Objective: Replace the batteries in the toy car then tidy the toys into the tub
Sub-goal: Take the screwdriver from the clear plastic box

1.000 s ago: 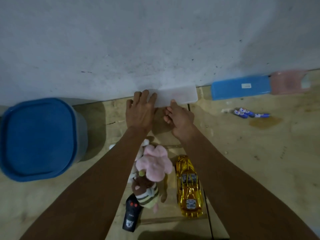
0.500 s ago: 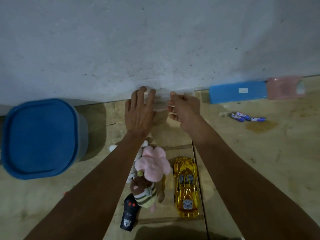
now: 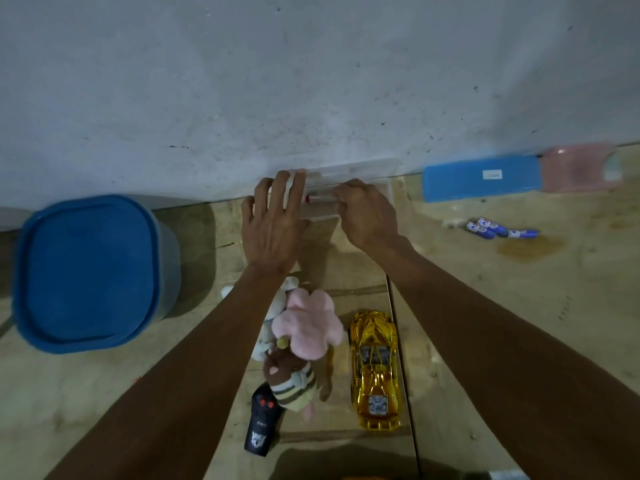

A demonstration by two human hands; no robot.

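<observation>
A clear plastic box (image 3: 320, 218) lies against the wall, its lid (image 3: 356, 169) raised and leaning back. My left hand (image 3: 273, 223) lies flat on the box's left end, fingers spread. My right hand (image 3: 367, 213) reaches into the box with its fingers curled around the end of a white rod with a red tip (image 3: 320, 199). Nearer to me lie the gold toy car (image 3: 375, 368), a black remote control (image 3: 261, 424), a pink plush (image 3: 308, 327) and a brown striped plush (image 3: 292, 377). The blue-lidded tub (image 3: 86, 271) stands at the left, closed.
Several blue batteries (image 3: 498, 228) lie on the wooden floor at the right. A blue case (image 3: 481, 181) and a pink case (image 3: 578, 171) sit along the wall beyond them. The grey wall closes off the far side.
The clear box's lid has gone from closed to raised against the wall. My right hand has moved forward into the box, onto the white rod. My left hand has stayed on the left end.
</observation>
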